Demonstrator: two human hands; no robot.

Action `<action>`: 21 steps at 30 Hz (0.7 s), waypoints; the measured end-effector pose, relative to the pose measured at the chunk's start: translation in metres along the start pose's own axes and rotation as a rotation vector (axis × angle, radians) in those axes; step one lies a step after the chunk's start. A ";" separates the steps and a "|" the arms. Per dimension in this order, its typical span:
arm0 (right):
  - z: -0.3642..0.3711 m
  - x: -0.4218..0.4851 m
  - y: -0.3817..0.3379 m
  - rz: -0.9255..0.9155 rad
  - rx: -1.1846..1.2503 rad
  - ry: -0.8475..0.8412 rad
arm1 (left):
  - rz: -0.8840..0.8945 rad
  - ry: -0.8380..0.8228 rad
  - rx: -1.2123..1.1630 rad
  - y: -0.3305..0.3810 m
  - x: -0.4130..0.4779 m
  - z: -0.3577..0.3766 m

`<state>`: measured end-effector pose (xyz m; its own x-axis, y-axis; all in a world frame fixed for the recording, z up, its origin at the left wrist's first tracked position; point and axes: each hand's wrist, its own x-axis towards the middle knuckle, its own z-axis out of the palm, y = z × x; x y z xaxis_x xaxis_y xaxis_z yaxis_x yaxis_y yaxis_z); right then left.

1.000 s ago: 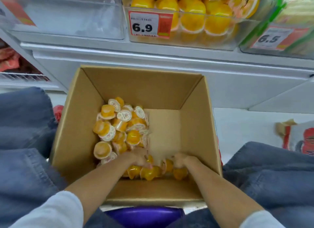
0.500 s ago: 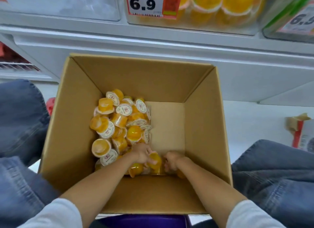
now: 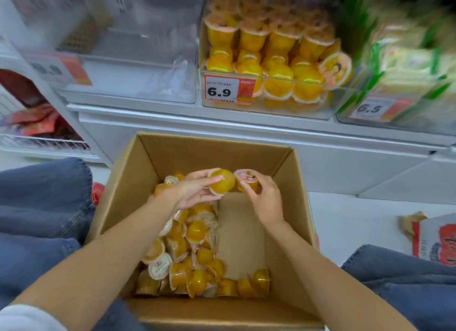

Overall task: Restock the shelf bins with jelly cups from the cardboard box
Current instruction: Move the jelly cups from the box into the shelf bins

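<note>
Left hand (image 3: 193,194) gripped a cup (image 3: 223,184); right hand (image 3: 267,198) pinched a second cup (image 3: 248,181), both over the box (image 3: 214,143). Loose cups (image 3: 196,232) lay heaped inside.

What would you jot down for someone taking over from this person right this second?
Left hand: grips one jelly cup, raised above the cardboard box.
Right hand: pinches a second cup right beside the first.
Bin tagged 6.9 on the shelf ahead already holds stacked orange cups.
Done: two cups picked up, not yet in any bin.
Left: place both, then shift the pile of cups lying along the box's left side and near edge.
</note>
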<state>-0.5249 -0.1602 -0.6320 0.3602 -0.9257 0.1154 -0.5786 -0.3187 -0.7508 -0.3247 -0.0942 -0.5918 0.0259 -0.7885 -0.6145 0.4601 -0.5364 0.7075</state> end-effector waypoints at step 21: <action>-0.077 0.166 -0.168 -0.305 0.081 0.317 | 1.253 0.655 1.466 0.213 -0.012 0.047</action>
<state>-0.4243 -0.2766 -0.4367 0.2560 -0.8125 0.5237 -0.4165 -0.5816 -0.6987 -0.2685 -0.2133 -0.4179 0.1004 -0.8192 0.5646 -0.9685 0.0494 0.2440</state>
